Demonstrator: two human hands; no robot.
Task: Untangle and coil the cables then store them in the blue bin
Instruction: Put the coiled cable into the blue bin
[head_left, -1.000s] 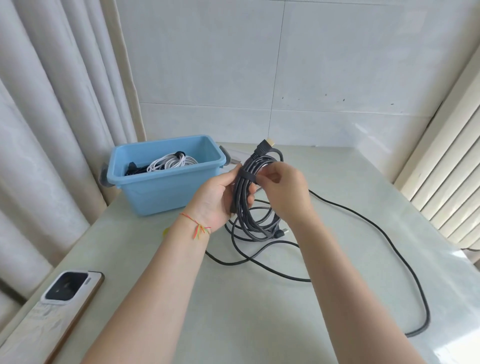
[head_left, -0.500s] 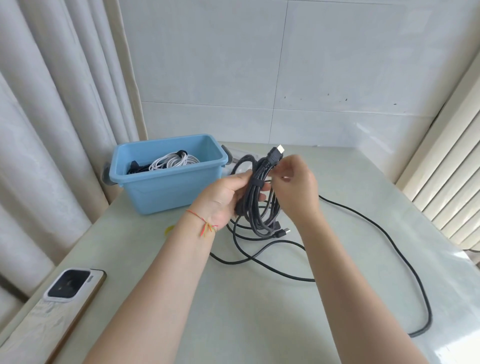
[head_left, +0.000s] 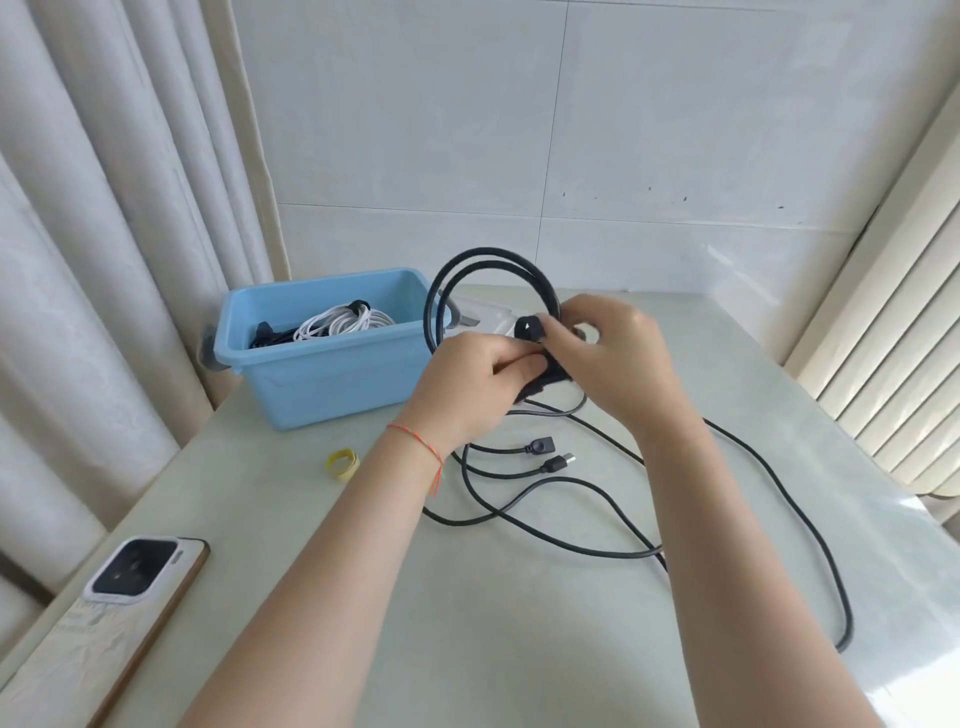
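Blue bin (head_left: 332, 382) sits at the far left of the table (head_left: 519, 623), next to the curtain. Contents: 1 white cable coil (head_left: 340, 323) bound by a dark tie, and a dark cable bundle (head_left: 267, 335) at its left; how many dark cables lie in there cannot be told.

Coiled black cable (head_left: 488, 270) is held up above the table, just right of the bin, its loops rising over the bin's right rim. Left hand (head_left: 475, 387) grips the bottom of the coil, fingers curled round the gathered strands. Right hand (head_left: 608, 358) pinches a black strap (head_left: 530, 329) at the coil's right side, thumb and fingers closed on it.

On the table below the hands: a loose black cable (head_left: 779, 499) running in slack curves toward the right edge, uncoiled. 2 connector ends (head_left: 550, 454) lie side by side near the left wrist; which cable each belongs to cannot be told.

A yellow strap loop (head_left: 343, 461) lies on the table in front of the bin, apart from it. A phone (head_left: 140, 569), back up, lies at the near left corner. A white object (head_left: 488, 317) behind the coil is mostly hidden. Red thread bracelet (head_left: 415, 441) on the left wrist.
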